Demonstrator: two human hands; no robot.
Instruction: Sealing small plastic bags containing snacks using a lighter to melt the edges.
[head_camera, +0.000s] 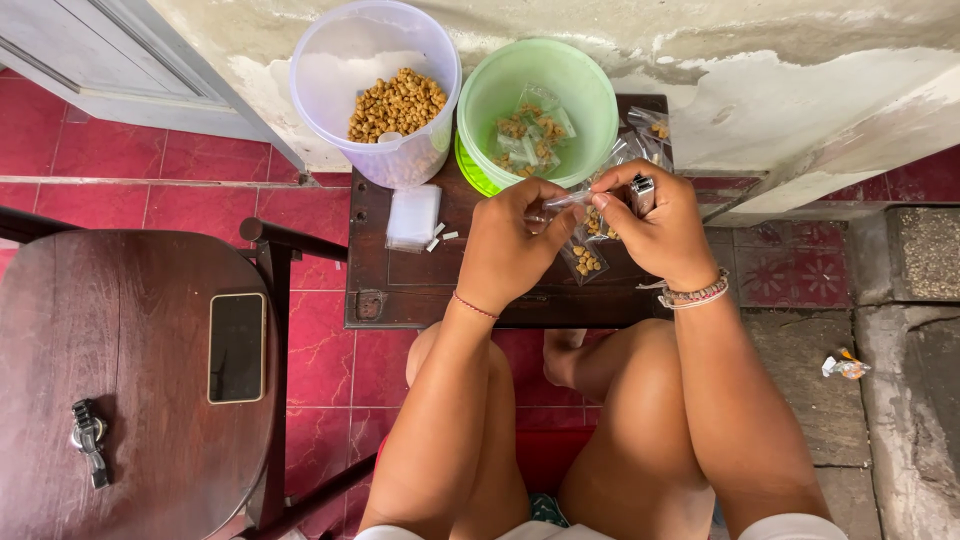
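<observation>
My left hand (515, 240) and my right hand (655, 228) hold the top edge of a small clear plastic packet (583, 258) with brown snack pieces in it, above a low dark wooden table (400, 290). My right hand also grips a silver lighter (642, 190). Behind the hands stands a green bucket (537, 105) with several filled packets inside. Left of it is a clear tub (378, 90) holding loose brown snack pieces.
A stack of empty clear bags (413, 215) lies on the low table's left part. More filled packets (652, 130) lie at its back right. A round dark table (130, 380) on the left carries a phone (236, 347) and keys (88, 440). My bare knees are below.
</observation>
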